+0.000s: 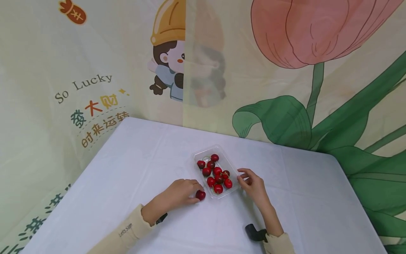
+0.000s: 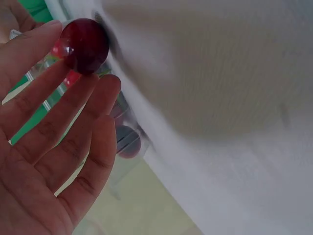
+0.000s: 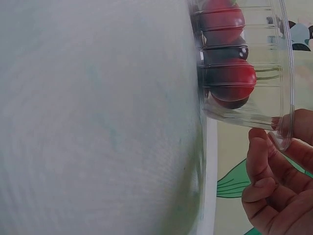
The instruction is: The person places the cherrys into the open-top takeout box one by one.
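A dark red cherry (image 1: 200,195) is pinched between the thumb and fingers of my left hand (image 1: 180,194), just outside the near left side of a clear plastic tray (image 1: 226,161). Close up in the left wrist view, the same cherry (image 2: 85,46) is glossy, and the other fingers of the left hand (image 2: 54,142) stretch out below it. Several red cherries (image 1: 217,171), some with green stems, lie inside the tray. At the tray's right side, my right hand (image 1: 256,187) grips the rim; in the right wrist view its fingertips hold the tray's corner.
A white cloth covers the table (image 1: 152,155) beneath the tray. Behind it hangs a printed curtain (image 1: 209,116) with a large pink flower, green leaves and a cartoon figure. A black device (image 1: 254,233) sits at the right wrist.
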Tool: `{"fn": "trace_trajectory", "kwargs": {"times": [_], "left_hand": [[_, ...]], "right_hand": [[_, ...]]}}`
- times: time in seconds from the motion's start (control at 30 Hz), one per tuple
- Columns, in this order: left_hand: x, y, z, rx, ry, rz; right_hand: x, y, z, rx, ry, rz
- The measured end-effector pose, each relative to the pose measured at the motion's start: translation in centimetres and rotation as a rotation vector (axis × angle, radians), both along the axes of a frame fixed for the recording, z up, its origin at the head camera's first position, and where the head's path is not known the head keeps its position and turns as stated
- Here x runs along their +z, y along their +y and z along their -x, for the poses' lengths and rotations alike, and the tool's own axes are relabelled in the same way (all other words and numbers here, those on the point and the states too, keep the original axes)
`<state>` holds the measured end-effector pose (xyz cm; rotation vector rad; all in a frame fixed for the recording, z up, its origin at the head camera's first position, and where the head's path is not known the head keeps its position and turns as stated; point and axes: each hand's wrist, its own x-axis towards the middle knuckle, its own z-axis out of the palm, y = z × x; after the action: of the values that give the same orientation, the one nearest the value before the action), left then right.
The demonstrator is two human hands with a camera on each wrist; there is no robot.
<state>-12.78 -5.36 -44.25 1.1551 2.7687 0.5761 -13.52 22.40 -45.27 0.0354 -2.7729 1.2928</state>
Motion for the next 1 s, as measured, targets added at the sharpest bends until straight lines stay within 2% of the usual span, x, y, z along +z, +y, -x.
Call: {"fn": "trace_trajectory", "kwargs": {"times": [0.6,0.87,1.0], "left_hand": [[-0.33,0.11,0.28,-0.012,0.039,0.014],[-0.41,0.12,0.06,-0.015,0.041,0.011],[-0.68,-0.25,-0.01,-0.007,0.067,0.009]], "right_hand": [[0.06,0.06,0.08,-0.012,-0.012,-0.007],[-0.06,-0.07,-0.06,-0.008,-0.007,-0.003],[-0.04,-0.11,-0.04,-0.014,-0.013,-0.003]]}}
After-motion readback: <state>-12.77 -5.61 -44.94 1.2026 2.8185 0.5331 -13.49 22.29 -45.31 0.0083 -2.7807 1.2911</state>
